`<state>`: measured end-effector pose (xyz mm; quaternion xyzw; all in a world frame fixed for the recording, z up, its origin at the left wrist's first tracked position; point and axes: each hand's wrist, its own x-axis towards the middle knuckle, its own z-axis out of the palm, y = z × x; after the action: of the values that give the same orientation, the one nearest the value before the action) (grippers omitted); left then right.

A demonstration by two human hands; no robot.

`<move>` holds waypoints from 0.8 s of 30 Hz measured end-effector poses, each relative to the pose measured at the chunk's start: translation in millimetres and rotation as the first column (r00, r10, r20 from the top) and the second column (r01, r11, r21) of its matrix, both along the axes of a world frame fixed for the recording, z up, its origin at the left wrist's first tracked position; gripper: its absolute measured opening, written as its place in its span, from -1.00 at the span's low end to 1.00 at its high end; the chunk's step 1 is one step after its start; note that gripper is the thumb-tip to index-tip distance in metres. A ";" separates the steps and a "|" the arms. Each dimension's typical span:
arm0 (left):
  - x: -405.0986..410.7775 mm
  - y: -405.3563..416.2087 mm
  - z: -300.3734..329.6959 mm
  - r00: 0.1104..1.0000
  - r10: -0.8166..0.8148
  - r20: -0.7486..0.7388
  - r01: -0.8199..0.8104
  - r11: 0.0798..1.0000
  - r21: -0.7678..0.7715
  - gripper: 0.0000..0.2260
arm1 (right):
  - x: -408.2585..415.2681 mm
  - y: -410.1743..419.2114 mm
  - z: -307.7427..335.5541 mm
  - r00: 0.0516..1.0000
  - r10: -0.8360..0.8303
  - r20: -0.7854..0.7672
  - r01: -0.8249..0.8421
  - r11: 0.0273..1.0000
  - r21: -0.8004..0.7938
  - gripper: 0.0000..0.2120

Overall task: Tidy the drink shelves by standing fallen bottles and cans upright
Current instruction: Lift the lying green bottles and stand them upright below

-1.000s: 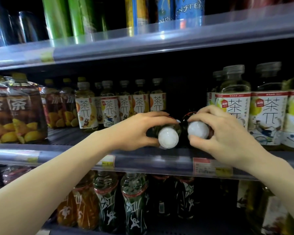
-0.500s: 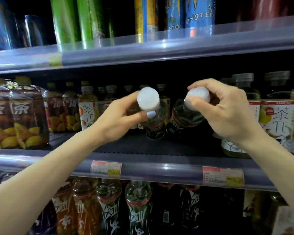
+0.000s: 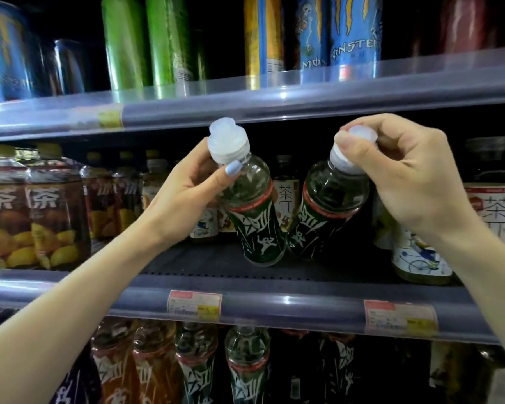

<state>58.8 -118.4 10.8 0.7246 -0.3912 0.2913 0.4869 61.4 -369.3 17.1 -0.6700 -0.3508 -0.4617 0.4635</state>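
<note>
Two dark green bottles with white caps stand tilted on the middle shelf (image 3: 274, 298), their bases close together and their necks leaning apart. My left hand (image 3: 187, 193) grips the neck of the left bottle (image 3: 251, 211), thumb just under its cap. My right hand (image 3: 411, 176) holds the right bottle (image 3: 327, 208) by its cap and neck, fingers curled over the top. Both bases rest on the dark shelf floor.
Upright tea bottles (image 3: 32, 217) fill the shelf's left side, and white-labelled tea bottles (image 3: 420, 252) stand at the right and behind. Tall cans (image 3: 353, 39) line the upper shelf. More dark bottles (image 3: 245, 368) stand on the shelf below.
Both bottles lay with caps toward me a second ago. My hands have swung their necks up, and the bottles now stand nearly upright on their bases.
</note>
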 end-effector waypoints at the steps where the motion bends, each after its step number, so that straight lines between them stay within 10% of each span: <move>1: -0.5 -0.5 -2.2 1.000 -0.023 0.002 0.023 1.000 0.003 -0.79 | -2.5 0.6 -0.7 1.000 0.001 -0.010 -0.001 1.000 -0.004 -0.80; 9: -4.3 -6.2 -5.4 0.997 -0.059 0.050 0.058 0.998 0.022 -0.79 | -19.2 4.6 -0.9 0.947 -0.311 0.083 0.322 0.919 -0.229 -0.72; 19: -14.4 -17.1 3.1 0.996 0.054 0.078 -0.050 0.997 -0.055 -0.78 | -31.4 5.3 28.6 0.981 0.021 -0.195 -0.055 0.983 -0.175 -0.57; 24: -13.5 -22.5 -0.1 0.956 0.152 0.252 -0.137 0.988 -0.077 -0.71 | -38.9 8.1 28.1 0.985 -0.078 -0.153 0.040 0.971 -0.237 -0.46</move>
<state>45.3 -140.9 10.7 0.6927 -0.3883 0.4288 0.4307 22.5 -361.2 45.2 -0.7650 -0.3438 -0.3753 0.3946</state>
